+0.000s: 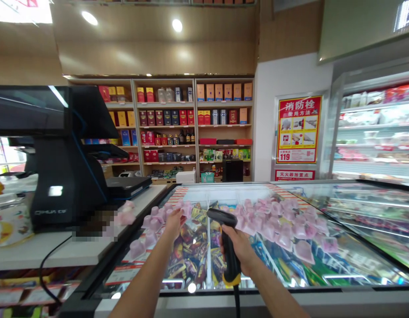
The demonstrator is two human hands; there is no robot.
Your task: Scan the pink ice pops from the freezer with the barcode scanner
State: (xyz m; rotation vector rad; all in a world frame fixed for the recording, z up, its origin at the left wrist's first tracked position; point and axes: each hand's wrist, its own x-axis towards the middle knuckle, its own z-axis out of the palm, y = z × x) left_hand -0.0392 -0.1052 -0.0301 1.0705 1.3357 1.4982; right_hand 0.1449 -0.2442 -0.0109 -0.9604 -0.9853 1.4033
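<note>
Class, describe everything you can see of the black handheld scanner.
The scanner looks like black plastic, with a rounded head, a long handle and yellow trim at its base. A black cable hangs below. The right hand grips the handle, holding it roughly upright, head pointing leftward, seen against the freezer's glass top.

Bright light falls from round ceiling lamps (pixel 177 25) — white glints (pixel 191 288) dot the freezer glass (pixel 373 229). The lit fridge (pixel 376 128) looks soft, washed out — edges stretch, and a pixelated patch (pixel 95 226) covers part of the surface (pixel 68 257).
</note>
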